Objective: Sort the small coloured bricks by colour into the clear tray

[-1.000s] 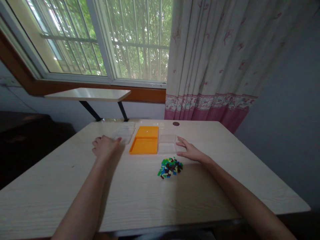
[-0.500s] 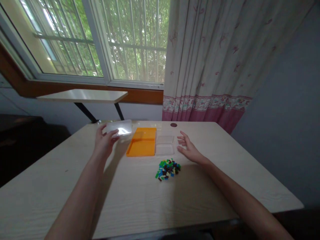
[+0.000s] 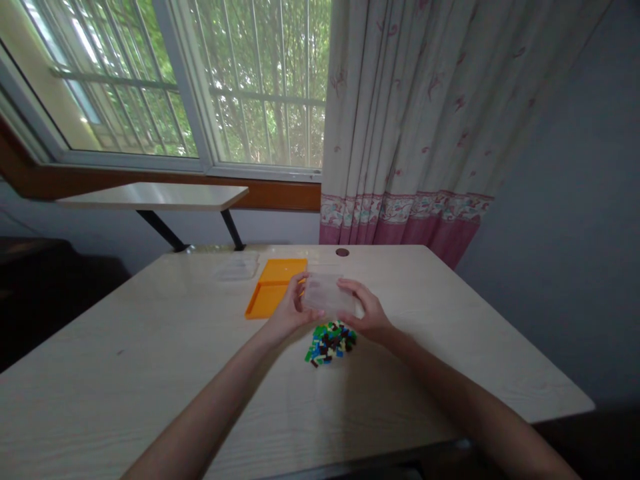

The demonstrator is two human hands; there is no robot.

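1. Spanning a clear plastic box (image 3: 330, 293) between them, both hands are grasping it from opposite ends: the left hand (image 3: 295, 305) is gripping the left end, the right hand (image 3: 369, 312) the right.
2. The box is sitting directly between the palms, its longer side seeming to run from left to right, so neither hand is lying clearly nearer to it. From where I'm standing, I cannot tell whether its underside is touching anything below.
3. A heap of small coloured bricks (image 3: 330, 343) is lying on the tabletop (image 3: 200, 380) just on the person's side of the box, with the right thumb hanging near its far edge.
4. Both forearms are slanting inward from the near edge, palms facing each other. On each hand, the thumb is lying along the near side while the fingers are reaching around toward the far side.
5. An unfolded orange case (image 3: 283, 270) is lying just left of the box, partly behind the left hand; more clear plastic pieces (image 3: 237, 267) are resting farther left.
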